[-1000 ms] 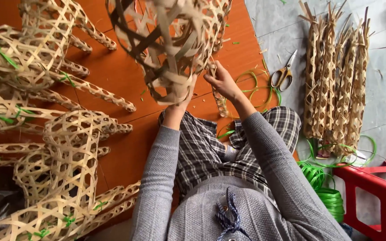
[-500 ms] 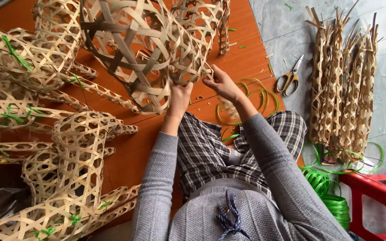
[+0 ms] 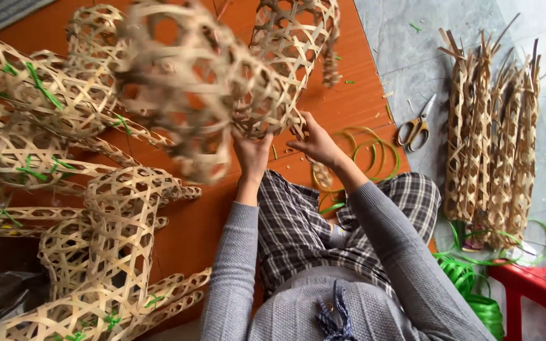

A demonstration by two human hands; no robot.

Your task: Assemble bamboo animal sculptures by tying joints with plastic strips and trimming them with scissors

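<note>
Gripping the open-weave bamboo form (image 3: 203,95) at its lower edge, both hands sit side by side beneath it: the left hand (image 3: 252,155) pinches a strip from below, the right hand (image 3: 316,144) closes its grip on the rim just beside. The form rises up and away to the left, blurred, its long axis slanting leftward over the orange floor (image 3: 349,104).

The woven bamboo frame (image 3: 191,88) is motion-blurred (its weave unreadable), hiding the left hand's (image 3: 252,153) fingertips.
</note>
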